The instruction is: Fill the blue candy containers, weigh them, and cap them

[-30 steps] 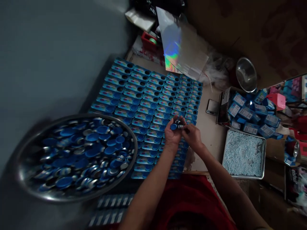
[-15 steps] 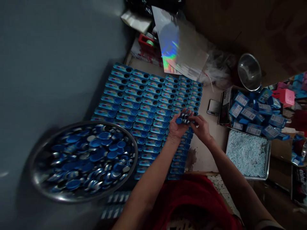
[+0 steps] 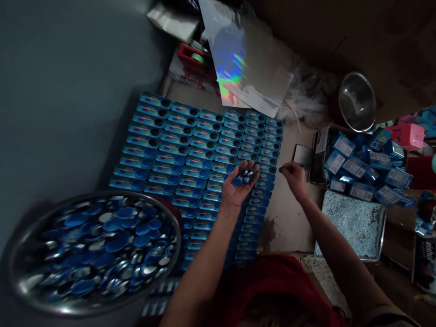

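My left hand is palm up, fingers curled around several small blue and silver discs. To its right, my right hand pinches one small dark disc between thumb and fingertips, over the table's right part. Beneath and beyond my left hand lie rows of flat blue boxes, each with a round opening at one end. In the far rows the openings look dark; blue discs show in many of the nearer ones.
A large metal bowl of blue and silver discs stands at lower left. On the right are a small scale, a carton of blue boxes, a tray of pale granules and a steel bowl. Shiny sheets lie at the back.
My hands have moved apart. The right one has drawn away to the right with a disc from the left palm, and the view has shifted somewhat.
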Motion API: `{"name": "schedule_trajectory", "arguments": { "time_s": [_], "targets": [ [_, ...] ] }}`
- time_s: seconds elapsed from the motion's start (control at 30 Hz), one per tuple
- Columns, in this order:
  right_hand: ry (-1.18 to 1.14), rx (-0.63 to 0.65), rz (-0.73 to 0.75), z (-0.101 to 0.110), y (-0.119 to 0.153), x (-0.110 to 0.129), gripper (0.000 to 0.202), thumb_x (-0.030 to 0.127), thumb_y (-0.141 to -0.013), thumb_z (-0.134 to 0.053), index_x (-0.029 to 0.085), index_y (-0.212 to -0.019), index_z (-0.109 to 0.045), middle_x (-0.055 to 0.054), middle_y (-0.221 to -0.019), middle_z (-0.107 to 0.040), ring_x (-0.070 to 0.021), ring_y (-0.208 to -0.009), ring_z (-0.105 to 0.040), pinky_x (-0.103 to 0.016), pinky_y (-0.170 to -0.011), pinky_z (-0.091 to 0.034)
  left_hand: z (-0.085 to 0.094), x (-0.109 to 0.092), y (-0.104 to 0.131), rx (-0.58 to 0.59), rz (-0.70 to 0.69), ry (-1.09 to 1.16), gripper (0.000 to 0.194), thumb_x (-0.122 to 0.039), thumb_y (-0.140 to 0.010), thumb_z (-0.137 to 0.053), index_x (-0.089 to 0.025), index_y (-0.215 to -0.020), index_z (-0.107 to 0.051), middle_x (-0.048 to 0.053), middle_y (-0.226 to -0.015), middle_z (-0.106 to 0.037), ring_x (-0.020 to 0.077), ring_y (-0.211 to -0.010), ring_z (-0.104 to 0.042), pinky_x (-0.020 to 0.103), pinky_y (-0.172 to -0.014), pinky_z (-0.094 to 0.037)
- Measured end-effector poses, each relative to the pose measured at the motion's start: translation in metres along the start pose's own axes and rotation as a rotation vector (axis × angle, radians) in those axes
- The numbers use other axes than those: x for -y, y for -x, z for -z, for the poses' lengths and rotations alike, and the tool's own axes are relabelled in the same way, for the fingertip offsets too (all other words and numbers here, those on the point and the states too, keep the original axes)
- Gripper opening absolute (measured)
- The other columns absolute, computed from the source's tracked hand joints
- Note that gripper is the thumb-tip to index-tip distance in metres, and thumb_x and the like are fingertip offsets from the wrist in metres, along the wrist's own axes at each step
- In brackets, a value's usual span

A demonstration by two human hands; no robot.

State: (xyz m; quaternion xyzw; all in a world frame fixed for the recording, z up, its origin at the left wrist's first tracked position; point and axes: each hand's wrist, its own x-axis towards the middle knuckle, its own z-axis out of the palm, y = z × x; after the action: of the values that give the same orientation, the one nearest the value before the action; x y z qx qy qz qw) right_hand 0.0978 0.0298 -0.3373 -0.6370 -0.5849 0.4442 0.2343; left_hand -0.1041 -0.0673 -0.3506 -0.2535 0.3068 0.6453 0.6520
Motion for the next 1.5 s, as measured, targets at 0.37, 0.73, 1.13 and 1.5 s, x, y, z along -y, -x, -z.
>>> {"name": "schedule_trajectory", "arguments": {
  "time_s": [0.37,0.73,1.13,1.5],
  "targets": [
    [0.349,0.097,0.197,-0.001,-0.093,0.016,0.015,0.025,-0.079,-0.07,0.02,-0.09,-0.079,-0.003,-0.089,-0.079,-0.0197,-0.083,-0.07,-0.031,-0.08,-0.051,-0.009,-0.035,-0.029,-0.134,-0.079,0.006,0.024,-0.017,-0.105,-0.053,-0.018,-0.091,-0.072,0.006,-0.099,-0.082,0.0203,-0.107,-0.08,0.043,-0.105,-0.063],
    [0.331,0.026,0.161,0.007,-0.086,0.017,0.014,0.028,-0.081,-0.069,0.02,-0.09,-0.076,-0.002,-0.085,-0.078,-0.0184,-0.078,-0.069,-0.03,-0.079,-0.051,-0.003,-0.025,-0.015,-0.129,-0.016,0.017,0.025,-0.017,-0.104,-0.054,-0.018,-0.089,-0.074,0.007,-0.103,-0.083,0.0227,-0.117,-0.078,0.046,-0.112,-0.06],
    [0.61,0.048,0.255,-0.01,-0.112,0.028,0.019,0.02,-0.082,-0.067,0.02,-0.096,-0.08,-0.005,-0.095,-0.078,-0.0222,-0.09,-0.069,-0.033,-0.085,-0.05,-0.012,-0.025,-0.016,0.038,-0.03,0.007,0.034,-0.027,-0.109,-0.046,-0.019,-0.112,-0.078,0.012,-0.13,-0.079,0.029,-0.147,-0.059,0.053,-0.122,-0.05],
    [0.608,0.038,0.182,-0.005,-0.111,0.017,0.017,0.019,-0.082,-0.07,0.02,-0.095,-0.081,-0.003,-0.089,-0.077,-0.0206,-0.085,-0.071,-0.03,-0.081,-0.049,-0.006,-0.027,-0.019,0.006,-0.03,0.008,0.035,-0.026,-0.11,-0.044,-0.019,-0.107,-0.078,0.012,-0.127,-0.08,0.0267,-0.144,-0.062,0.049,-0.119,-0.053]
  ]
}}
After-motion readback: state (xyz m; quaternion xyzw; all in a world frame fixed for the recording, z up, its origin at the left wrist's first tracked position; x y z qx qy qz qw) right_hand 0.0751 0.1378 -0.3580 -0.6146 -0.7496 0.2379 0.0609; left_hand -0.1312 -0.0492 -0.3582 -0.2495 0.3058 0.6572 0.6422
